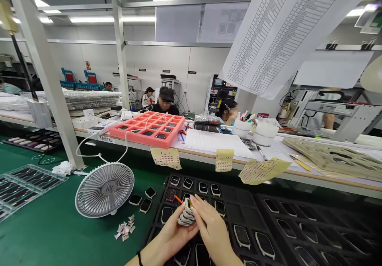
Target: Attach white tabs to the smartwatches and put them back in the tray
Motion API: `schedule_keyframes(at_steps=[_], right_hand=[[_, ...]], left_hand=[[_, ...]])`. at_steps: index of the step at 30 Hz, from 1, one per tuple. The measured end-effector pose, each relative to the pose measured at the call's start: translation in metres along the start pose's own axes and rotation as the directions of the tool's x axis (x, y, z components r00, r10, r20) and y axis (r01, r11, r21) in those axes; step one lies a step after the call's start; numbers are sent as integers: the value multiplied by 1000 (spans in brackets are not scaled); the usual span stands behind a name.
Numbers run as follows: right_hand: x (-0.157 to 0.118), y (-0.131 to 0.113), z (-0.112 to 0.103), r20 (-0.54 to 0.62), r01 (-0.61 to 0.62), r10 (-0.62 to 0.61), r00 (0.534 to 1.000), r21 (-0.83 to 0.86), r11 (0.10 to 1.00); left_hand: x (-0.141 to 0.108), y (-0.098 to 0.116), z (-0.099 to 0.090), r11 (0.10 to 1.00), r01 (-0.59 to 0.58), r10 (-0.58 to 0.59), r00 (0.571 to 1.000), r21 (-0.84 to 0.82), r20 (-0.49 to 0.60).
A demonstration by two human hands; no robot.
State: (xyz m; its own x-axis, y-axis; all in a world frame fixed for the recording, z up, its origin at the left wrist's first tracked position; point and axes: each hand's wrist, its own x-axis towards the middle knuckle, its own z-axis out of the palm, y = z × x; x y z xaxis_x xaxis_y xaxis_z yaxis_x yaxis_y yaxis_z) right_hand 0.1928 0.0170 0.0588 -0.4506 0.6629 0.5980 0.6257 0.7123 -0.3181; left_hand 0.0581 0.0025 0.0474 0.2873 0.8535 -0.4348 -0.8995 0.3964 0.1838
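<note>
Two hands over a black tray. Left hand and right hand press in from either side, right fingers pinching one stack of white-rimmed pieces above the tray. One thin orange stick sits just left of the stack. Top tray row: four black rounded parts. Second black tray adjoins at right. On green mat: three loose black parts, one heap of white scraps, one grey desk fan. Bench behind: one orange tray.
</note>
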Motion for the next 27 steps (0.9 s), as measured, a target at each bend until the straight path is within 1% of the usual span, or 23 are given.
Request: schedule_keyframes(at_steps=[2, 4, 6, 8, 13, 16, 18, 20, 22, 23, 24, 25, 26, 27], right_hand=[[-4, -2, 5, -41, 48, -51, 998, -74, 996], [-7, -4, 10, -81, 117, -129, 988, -135, 984], [-9, -6, 12, -113, 170, -192, 975, -176, 970], [-9, -8, 14, -134, 198, -227, 965, -199, 960], [-9, -9, 21, -154, 216, -249, 956, -202, 955], [-9, -7, 23, -128, 213, -236, 963, -174, 961], [-8, -6, 22, -102, 208, -222, 970, -133, 969], [-7, -6, 17, -70, 178, -182, 981, -55, 982], [-6, -3, 11, -47, 93, -91, 995, 62, 994], [-5, -1, 9, -45, 24, -18, 999, 137, 990], [-6, 2, 7, -46, -60, 72, 996, 226, 972], [-6, 5, 6, -41, -144, 166, 985, 328, 934], [-7, 10, 6, -16, -224, 256, 966, 438, 871], [-8, 14, 7, 36, -296, 331, 943, 544, 785]], left_hand=[[2, 0, -3, 1000, -2, 2, 1000, -3, 24], [2, -1, -4, 1000, -8, 9, 999, -6, 41], [0, -1, -3, 1000, -21, 21, 999, 1, 32], [-2, -1, -2, 999, -29, 29, 999, 23, 14], [-4, 0, -2, 999, -36, 37, 999, 31, -7], [-3, 2, -2, 998, -63, 64, 997, 32, -38], [-2, 3, -2, 995, -89, 90, 995, 43, -38], [0, 5, -2, 990, -123, 126, 991, 64, -43], [1, 9, -3, 977, -174, 178, 984, 123, -25], [0, 11, -3, 963, -206, 206, 978, 176, 17], [-2, 14, -2, 936, -251, 238, 968, 247, 83], [-5, 16, -1, 887, -316, 276, 947, 335, 163], [-9, 19, 0, 810, -393, 314, 917, 435, 245], [-13, 21, 2, 705, -466, 345, 884, 535, 315]])
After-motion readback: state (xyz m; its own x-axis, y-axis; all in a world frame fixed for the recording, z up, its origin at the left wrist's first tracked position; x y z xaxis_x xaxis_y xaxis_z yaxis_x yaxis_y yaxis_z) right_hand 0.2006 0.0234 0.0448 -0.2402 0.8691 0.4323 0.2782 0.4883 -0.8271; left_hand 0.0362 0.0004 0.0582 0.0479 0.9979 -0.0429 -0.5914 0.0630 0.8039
